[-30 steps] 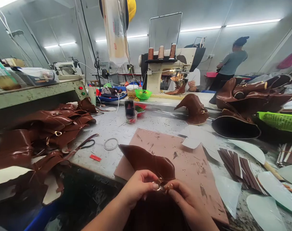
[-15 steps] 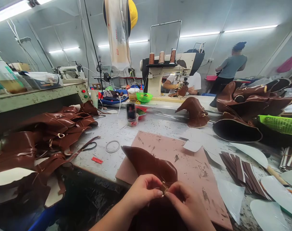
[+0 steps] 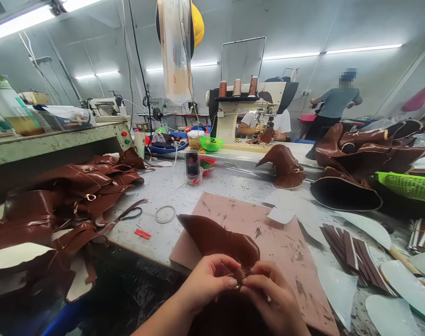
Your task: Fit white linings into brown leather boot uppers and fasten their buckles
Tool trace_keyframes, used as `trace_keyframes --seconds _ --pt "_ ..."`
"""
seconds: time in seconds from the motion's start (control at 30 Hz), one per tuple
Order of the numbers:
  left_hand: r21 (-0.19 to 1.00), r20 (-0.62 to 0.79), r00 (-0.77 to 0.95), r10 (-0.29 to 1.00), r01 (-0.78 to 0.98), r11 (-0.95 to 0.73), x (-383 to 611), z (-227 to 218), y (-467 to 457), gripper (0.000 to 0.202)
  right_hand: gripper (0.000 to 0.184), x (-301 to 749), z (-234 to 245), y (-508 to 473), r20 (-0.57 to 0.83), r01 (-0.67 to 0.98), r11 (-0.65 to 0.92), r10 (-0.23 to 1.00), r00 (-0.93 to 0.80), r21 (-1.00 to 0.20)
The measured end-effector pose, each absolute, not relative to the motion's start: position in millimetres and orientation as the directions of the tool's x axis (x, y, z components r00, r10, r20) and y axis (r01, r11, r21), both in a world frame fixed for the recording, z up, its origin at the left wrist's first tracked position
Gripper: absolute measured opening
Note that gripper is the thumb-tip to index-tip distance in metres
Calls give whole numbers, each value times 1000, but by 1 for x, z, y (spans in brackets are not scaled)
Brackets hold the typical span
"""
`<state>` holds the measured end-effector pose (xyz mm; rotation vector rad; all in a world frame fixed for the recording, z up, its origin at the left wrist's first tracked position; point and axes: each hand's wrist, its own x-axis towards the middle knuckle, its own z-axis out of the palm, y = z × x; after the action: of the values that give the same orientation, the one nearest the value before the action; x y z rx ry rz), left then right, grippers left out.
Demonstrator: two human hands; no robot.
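Observation:
A brown leather boot upper (image 3: 216,239) lies on a pink cutting mat (image 3: 268,233) at the near edge of the workbench. My left hand (image 3: 208,280) and my right hand (image 3: 275,298) meet at its near end. Both pinch a small strap with a metal ring (image 3: 239,275) on the leather, fingers closed round it. The lower part of the piece hangs dark between my wrists.
A heap of brown leather uppers (image 3: 68,196) fills the left. Scissors (image 3: 128,214), a wire ring (image 3: 165,213) and a red tag (image 3: 142,234) lie beside the mat. Leather strips (image 3: 352,247), pale cut shapes, more boot pieces (image 3: 356,154) and a green basket (image 3: 408,179) are right. People work at a sewing machine (image 3: 247,107) behind.
My head has tipped up slightly, so the bench sits lower in view. My fingers have closed tighter over the ring, which showed more clearly a second ago.

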<state>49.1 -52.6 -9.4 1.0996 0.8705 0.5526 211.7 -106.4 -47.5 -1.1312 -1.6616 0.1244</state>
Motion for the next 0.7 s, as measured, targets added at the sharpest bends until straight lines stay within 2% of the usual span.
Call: trace_keyframes --seconds 0.1,0.2,0.37,0.53,0.7 --pt "937 -310 576 757 50 345 47 -11 -52 33 13 214 -42 -103 628 594 503 778 5 -628" --pt "931 -338 572 747 86 355 47 -14 -51 35 12 215 -38 -102 548 590 487 831 -89 -644" --pt "906 -396 535 746 93 413 49 -14 -50 36 6 213 -40 -103 623 564 558 776 -95 -609" --pt "906 -410 476 778 117 406 50 -15 -51 30 17 209 -53 -105 603 543 536 795 -68 -646" --pt "894 -447 468 762 194 405 49 -15 -51 27 16 210 -56 -107 634 574 570 766 -111 -588"
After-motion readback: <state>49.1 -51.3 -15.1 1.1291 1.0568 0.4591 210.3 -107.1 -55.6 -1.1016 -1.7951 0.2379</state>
